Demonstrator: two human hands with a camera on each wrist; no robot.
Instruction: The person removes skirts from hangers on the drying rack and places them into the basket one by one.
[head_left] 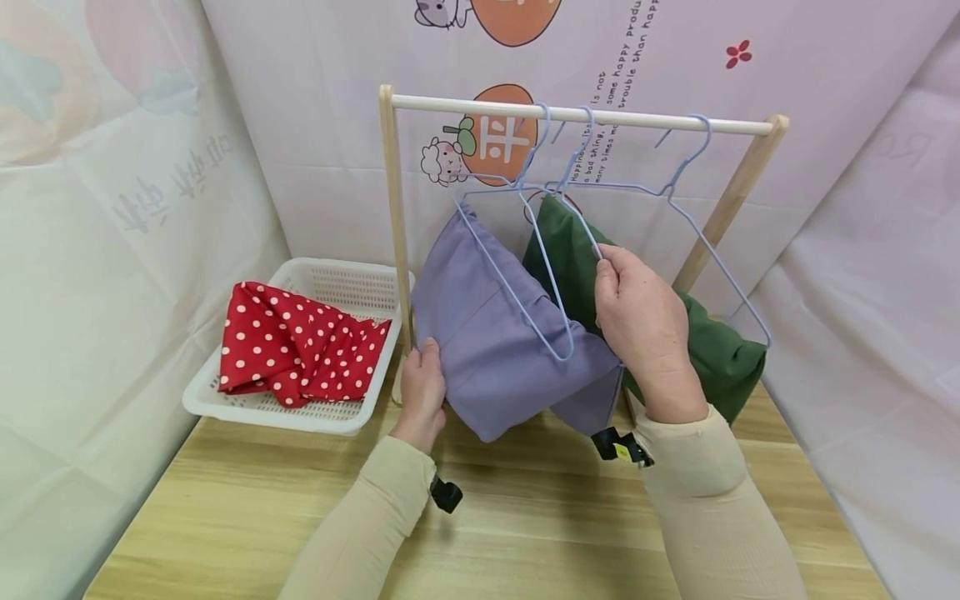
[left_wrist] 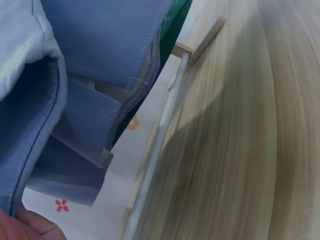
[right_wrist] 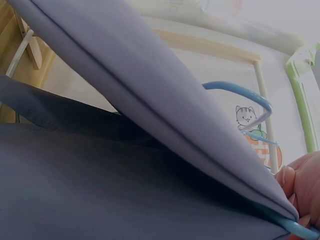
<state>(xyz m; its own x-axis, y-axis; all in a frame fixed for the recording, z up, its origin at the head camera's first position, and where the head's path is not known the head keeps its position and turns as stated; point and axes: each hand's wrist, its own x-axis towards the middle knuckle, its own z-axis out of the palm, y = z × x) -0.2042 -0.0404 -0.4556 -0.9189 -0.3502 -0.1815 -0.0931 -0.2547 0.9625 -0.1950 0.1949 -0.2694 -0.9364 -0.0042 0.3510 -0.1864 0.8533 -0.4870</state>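
Note:
A lavender cloth [head_left: 487, 317] hangs in folds below the rack's bar, behind the front blue hanger [head_left: 557, 296]. My left hand [head_left: 422, 396] grips its left edge; in the left wrist view, thumb and fingers [left_wrist: 37, 227] pinch the hem, and several loose layers hang beside it. My right hand [head_left: 647, 321] pinches the sloping arm of another blue hanger [head_left: 581, 218]. In the right wrist view, that hanger's wire [right_wrist: 300, 230] passes by the fingertips, against the corner of the cloth [right_wrist: 150, 75]. Part of the wire is hidden by the cloth.
A green cloth [head_left: 723, 358] hangs on the right-hand hanger [head_left: 686, 200], behind my right hand. The wooden rack [head_left: 393, 183] stands on the wooden table [head_left: 525, 533]. At left, a white basket [head_left: 300, 423] holds a red polka-dot cloth [head_left: 300, 346]. A printed curtain is behind.

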